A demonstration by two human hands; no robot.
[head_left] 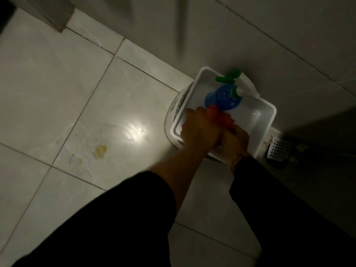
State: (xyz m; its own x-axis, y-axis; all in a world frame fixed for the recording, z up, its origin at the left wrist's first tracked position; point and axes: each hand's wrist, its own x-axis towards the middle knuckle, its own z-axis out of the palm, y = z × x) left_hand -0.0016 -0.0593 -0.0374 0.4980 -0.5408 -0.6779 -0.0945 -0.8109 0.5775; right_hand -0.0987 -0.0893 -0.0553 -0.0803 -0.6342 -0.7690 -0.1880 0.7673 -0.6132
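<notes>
Dim tile floor (77,93), left hand (198,130) and right hand (234,140) clench red cloth (219,116) over tub (269,120); twisting could topple spray bottle (221,97).

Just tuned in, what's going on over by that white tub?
A person is working over a white tub that sits on the tiled floor by the wall. The left hand and the right hand both grip a red cloth above the tub, apparently wringing it. A blue spray bottle sits inside. A yellowish stain marks the floor nearby.
</notes>
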